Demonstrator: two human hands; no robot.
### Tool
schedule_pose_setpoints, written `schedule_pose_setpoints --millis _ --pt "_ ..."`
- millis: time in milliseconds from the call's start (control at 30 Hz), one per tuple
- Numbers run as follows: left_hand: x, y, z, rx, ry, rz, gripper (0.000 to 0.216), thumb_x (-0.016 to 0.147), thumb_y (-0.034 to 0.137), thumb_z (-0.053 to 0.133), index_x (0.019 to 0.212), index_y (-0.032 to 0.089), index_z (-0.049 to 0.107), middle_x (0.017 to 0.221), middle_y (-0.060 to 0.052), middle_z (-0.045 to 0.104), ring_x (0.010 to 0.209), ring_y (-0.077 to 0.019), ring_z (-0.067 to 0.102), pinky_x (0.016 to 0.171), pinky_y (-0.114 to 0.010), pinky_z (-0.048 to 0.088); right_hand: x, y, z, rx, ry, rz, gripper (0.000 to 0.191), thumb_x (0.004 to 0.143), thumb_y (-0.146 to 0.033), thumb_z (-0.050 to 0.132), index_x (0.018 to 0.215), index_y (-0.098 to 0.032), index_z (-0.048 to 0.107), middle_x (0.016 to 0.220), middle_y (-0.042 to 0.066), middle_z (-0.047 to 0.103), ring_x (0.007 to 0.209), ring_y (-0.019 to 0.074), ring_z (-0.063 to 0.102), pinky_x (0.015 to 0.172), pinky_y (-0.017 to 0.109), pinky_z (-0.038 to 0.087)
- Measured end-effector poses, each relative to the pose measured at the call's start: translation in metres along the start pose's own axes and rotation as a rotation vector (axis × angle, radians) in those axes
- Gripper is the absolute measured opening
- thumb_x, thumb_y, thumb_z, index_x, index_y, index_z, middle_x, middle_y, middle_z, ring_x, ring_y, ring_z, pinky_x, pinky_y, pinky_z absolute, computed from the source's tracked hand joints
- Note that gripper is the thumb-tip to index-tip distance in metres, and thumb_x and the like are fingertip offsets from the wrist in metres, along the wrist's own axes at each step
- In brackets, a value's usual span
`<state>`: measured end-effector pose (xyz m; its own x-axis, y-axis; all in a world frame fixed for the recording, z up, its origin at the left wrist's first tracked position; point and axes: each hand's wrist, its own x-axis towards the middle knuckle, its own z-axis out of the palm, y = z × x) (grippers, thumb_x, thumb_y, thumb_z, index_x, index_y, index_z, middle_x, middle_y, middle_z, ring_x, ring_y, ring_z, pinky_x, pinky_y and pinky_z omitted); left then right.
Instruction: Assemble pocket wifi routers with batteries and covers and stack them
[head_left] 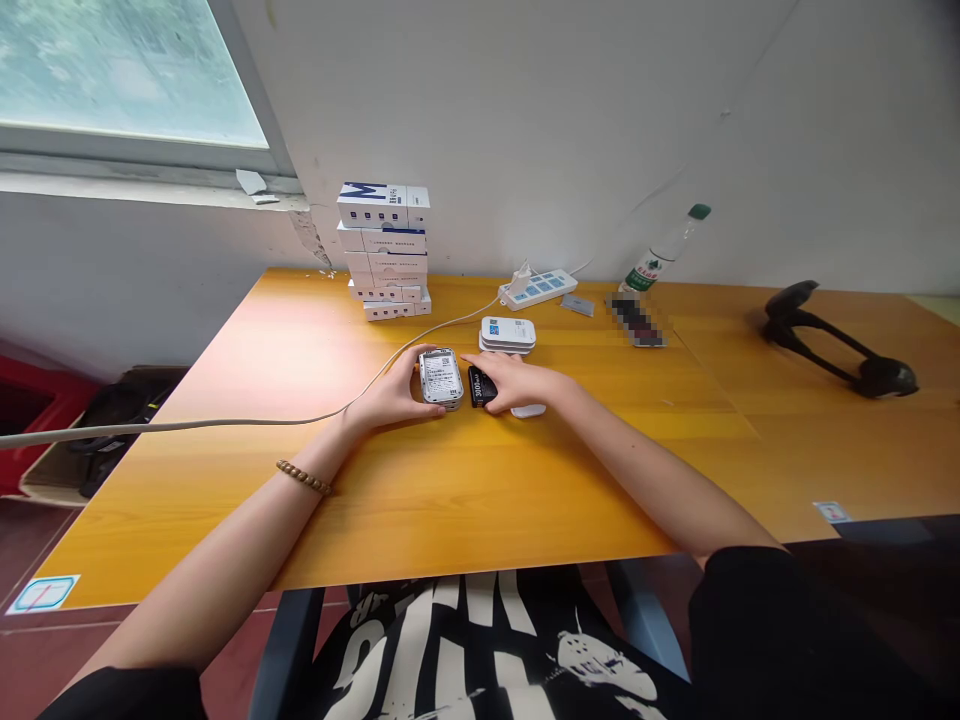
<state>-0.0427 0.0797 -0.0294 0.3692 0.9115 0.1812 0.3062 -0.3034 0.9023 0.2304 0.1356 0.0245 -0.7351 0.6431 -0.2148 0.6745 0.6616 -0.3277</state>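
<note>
My left hand grips a small white electronic device with rounded corners. Its back is off, so a printed label and the inner frame show. Just to the right, my right hand has its fingers around a black battery marked 3000 mAh. The battery and the device are side by side with a narrow gap between them. Partly under my right hand lies a white cover-like piece. Behind that hand sits a short stack of white rounded devices, the top one bearing a blue sticker.
White boxes are stacked at the back left. A white cable crosses the wooden table to a power strip. Further right are a grey card, a bottle, a blurred-out item and a black stand-like object.
</note>
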Motion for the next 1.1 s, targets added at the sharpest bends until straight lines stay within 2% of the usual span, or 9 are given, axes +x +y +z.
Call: schedule_pose_setpoints --millis 333,467,533,600,667,800,933,1000,1100 --pt "-0.002 -0.003 -0.006 0.05 -0.014 0.021 0.096 0.071 0.033 0.094 0.151 0.024 0.044 0.153 -0.014 0.056 0.142 -0.0358 0.056 0.121 -0.051 0.046 -0.005 0.0 0.0 0.075 0.018 -0.003 0.107 0.072 -0.028 0.082 0.168 -0.021 0.034 0.16 0.022 0.051 0.15 0.0467 0.045 0.119 0.065 0.039" --pt "-0.003 0.001 -0.007 0.028 -0.024 0.009 0.094 0.072 0.032 0.092 0.152 0.024 0.044 0.153 -0.015 0.057 0.141 -0.0349 0.058 0.121 -0.052 0.046 -0.011 0.012 -0.028 0.227 0.168 -0.047 0.092 0.083 -0.041 0.081 0.165 -0.027 0.041 0.164 0.016 0.049 0.151 0.0369 0.048 0.124 0.055 0.039" --pt "-0.004 0.004 -0.007 0.014 -0.034 0.009 0.092 0.072 0.03 0.092 0.151 0.023 0.045 0.151 -0.015 0.059 0.14 -0.0347 0.058 0.121 -0.052 0.046 -0.01 0.027 -0.048 0.233 0.268 -0.002 0.081 0.089 -0.04 0.076 0.162 -0.027 0.045 0.165 0.013 0.05 0.151 0.0332 0.05 0.125 0.05 0.04" --pt "-0.004 0.008 -0.007 0.004 -0.035 0.003 0.09 0.073 0.029 0.091 0.15 0.022 0.046 0.149 -0.015 0.061 0.139 -0.0348 0.059 0.12 -0.052 0.047 -0.005 0.044 -0.065 0.145 0.306 0.124 0.086 0.084 -0.035 0.08 0.162 -0.026 0.046 0.172 0.014 0.041 0.156 0.0376 0.043 0.128 0.054 0.035" --pt "-0.005 0.012 -0.008 -0.009 -0.032 -0.01 0.088 0.073 0.029 0.09 0.149 0.022 0.047 0.147 -0.016 0.062 0.138 -0.0349 0.06 0.118 -0.052 0.049 0.005 0.06 -0.075 0.094 0.229 0.239 0.094 0.076 -0.029 0.084 0.162 -0.024 0.046 0.174 0.016 0.038 0.157 0.0424 0.041 0.128 0.057 0.035" --pt "-0.006 0.016 -0.008 -0.027 -0.042 -0.013 0.087 0.072 0.028 0.089 0.148 0.021 0.047 0.149 -0.016 0.06 0.139 -0.035 0.059 0.118 -0.052 0.049 0.024 0.077 -0.075 0.11 0.12 0.298 0.079 0.071 -0.024 0.086 0.146 -0.02 0.063 0.156 0.018 0.062 0.14 0.0439 0.06 0.117 0.056 0.048" --pt "-0.006 0.017 -0.007 -0.042 -0.045 -0.031 0.087 0.072 0.03 0.09 0.148 0.021 0.047 0.149 -0.017 0.06 0.138 -0.0357 0.06 0.116 -0.053 0.052 0.025 0.073 -0.068 0.124 0.158 0.268 0.055 0.072 -0.02 0.083 0.126 -0.021 0.072 0.131 0.013 0.077 0.119 0.0377 0.072 0.106 0.049 0.056" --pt "-0.006 0.016 -0.007 -0.048 -0.043 -0.043 0.087 0.073 0.032 0.09 0.148 0.022 0.047 0.147 -0.016 0.061 0.136 -0.0357 0.061 0.114 -0.053 0.053 0.015 0.064 -0.065 0.142 0.237 0.24 0.053 0.075 -0.02 0.081 0.127 -0.021 0.07 0.132 0.013 0.076 0.12 0.0355 0.071 0.106 0.048 0.056" --pt "-0.005 0.013 -0.008 -0.048 -0.057 -0.032 0.087 0.073 0.031 0.091 0.148 0.023 0.047 0.146 -0.016 0.062 0.134 -0.035 0.062 0.114 -0.053 0.052 -0.008 0.043 -0.059 0.288 0.446 0.16 0.06 0.077 -0.023 0.079 0.135 -0.021 0.062 0.133 0.013 0.072 0.121 0.0332 0.069 0.104 0.048 0.056"
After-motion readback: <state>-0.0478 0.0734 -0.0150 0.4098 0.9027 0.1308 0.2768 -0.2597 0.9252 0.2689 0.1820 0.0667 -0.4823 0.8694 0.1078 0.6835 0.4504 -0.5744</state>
